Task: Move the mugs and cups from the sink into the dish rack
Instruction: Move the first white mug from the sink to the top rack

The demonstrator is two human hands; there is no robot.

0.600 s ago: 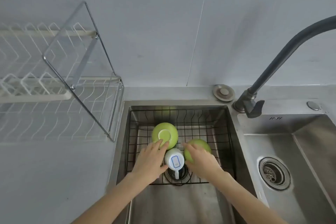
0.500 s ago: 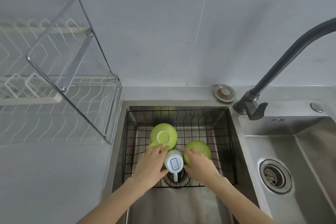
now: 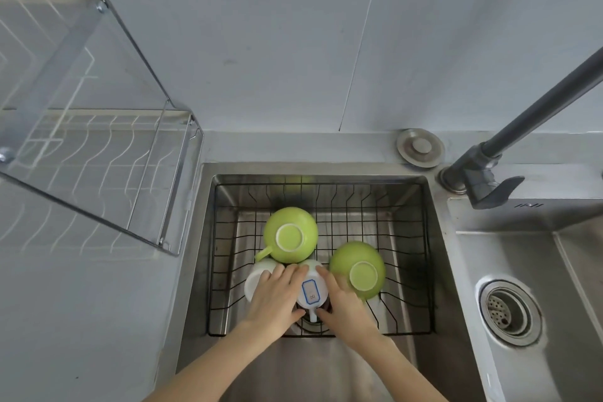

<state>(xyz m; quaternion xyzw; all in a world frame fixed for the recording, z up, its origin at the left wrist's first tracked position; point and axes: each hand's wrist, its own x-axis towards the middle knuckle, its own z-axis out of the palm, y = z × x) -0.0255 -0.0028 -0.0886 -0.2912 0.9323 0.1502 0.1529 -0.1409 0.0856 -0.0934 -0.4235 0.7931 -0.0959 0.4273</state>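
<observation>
In the left sink basin, a black wire basket [image 3: 408,271] holds the cups. A white mug [image 3: 311,292] with a blue-framed label stands upside down, its handle toward me. My left hand [image 3: 274,297] and my right hand [image 3: 346,307] press on it from either side, thumbs near the handle. A second white cup [image 3: 256,276] lies partly under my left hand. One green mug [image 3: 290,235] with a handle sits inverted behind the white ones. Another green cup [image 3: 359,271] is tipped just right of my right hand. The dish rack [image 3: 98,173] stands on the counter to the left.
A dark faucet [image 3: 483,173] rises at the right between the basins. The right basin has a drain strainer [image 3: 505,310]. A round metal cap [image 3: 421,147] sits on the ledge behind the sink. The rack's upper tier and slanted metal frame [image 3: 130,42] overhang the lower shelf.
Both hands have closed in around the labelled white mug. My view has dropped and moved closer to the sink. The second white cup now shows by my left hand.
</observation>
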